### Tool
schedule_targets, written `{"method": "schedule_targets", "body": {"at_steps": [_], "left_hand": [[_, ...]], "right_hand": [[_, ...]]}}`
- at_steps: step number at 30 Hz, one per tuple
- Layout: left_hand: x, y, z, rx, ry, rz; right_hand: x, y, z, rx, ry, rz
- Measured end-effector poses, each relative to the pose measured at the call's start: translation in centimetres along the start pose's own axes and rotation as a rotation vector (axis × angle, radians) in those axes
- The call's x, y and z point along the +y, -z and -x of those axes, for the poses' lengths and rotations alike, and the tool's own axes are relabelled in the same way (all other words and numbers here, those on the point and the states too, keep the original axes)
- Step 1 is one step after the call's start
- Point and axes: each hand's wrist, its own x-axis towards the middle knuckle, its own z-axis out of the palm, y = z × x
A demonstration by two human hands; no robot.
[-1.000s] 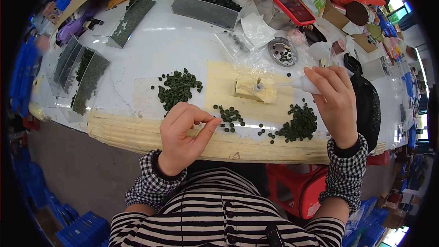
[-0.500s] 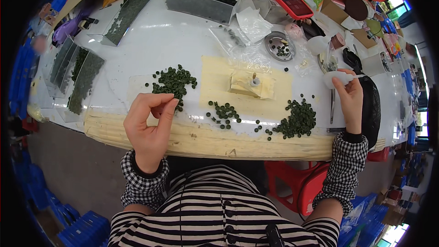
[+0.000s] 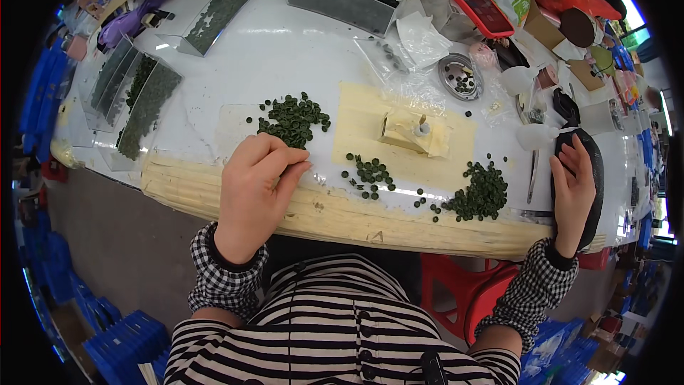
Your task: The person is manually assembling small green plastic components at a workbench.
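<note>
1. Since half a second ago: left hand (image 3: 253, 196) has slid right and up to the near edge of the left pile of dark green discs (image 3: 292, 119); right hand (image 3: 573, 189) has dropped from the small white items at the far right down onto the black oval pad (image 3: 595, 171).
2. Far left: long clear trays (image 3: 139, 96) filled with rows of the same dark green pieces, fanned out along the table rim. Judged as finished or stock, parked beyond the working area.
3. Left hand: fingers curled together, tips pinched at the pile's edge, thumb tucked under. Cannot tell whether a disc is between the fingertips. Wrist rests over the pale padded front edge (image 3: 342, 217) of the table, likely a support for long picking.
4. Left pile sits on a clear plastic sheet, just beyond the fingertips.
5. Centre: cream mat (image 3: 456, 135) with a small cream block fixture (image 3: 413, 132) carrying an upright pin. A loose scatter of discs (image 3: 367, 171) lies on the mat's near edge, between the two hands, close to the fixture, probably staged for it.
6. Right of centre: second, denser pile of discs (image 3: 481, 192) at the mat's right corner, well apart from the left pile, so the two lots appear kept separate.
7. Beyond it: round metal dish (image 3: 459, 75) holding a few pieces, clear bags, white cups.
8. Right hand: flat, fingers extended and slightly spread along the black pad, gripping nothing visible.
</note>
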Motion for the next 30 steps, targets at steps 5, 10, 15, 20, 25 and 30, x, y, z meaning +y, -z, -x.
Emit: {"method": "schedule_targets", "body": {"at_steps": [5, 10, 15, 20, 25, 30], "left_hand": [[-0.5, -0.4, 0.2, -0.052, 0.009, -0.077], [-0.7, -0.3, 0.1, -0.041, -0.033, -0.116], [-0.8, -0.3, 0.0, -0.022, -0.091, -0.13], [-1.2, -0.5, 0.5, 0.086, -0.11, 0.045], [0.5, -0.5, 0.7, 0.09, 0.129, 0.587], [1.7, -1.6, 0.3, -0.084, 0.392, 1.318]], "right_hand": [[-5.7, -1.4, 5.2, -0.048, 0.092, -0.068], [-9.7, -6.3, 7.1, -0.234, 0.287, -0.085], [-10.2, -8.5, 7.5, -0.252, 0.29, -0.138], [-10.6, -8.8, 7.6, -0.234, 0.305, -0.157], [-10.8, -9.2, 7.8, -0.242, 0.292, -0.199], [-11.9, -9.6, 7.1, -0.216, 0.328, -0.214]]}}
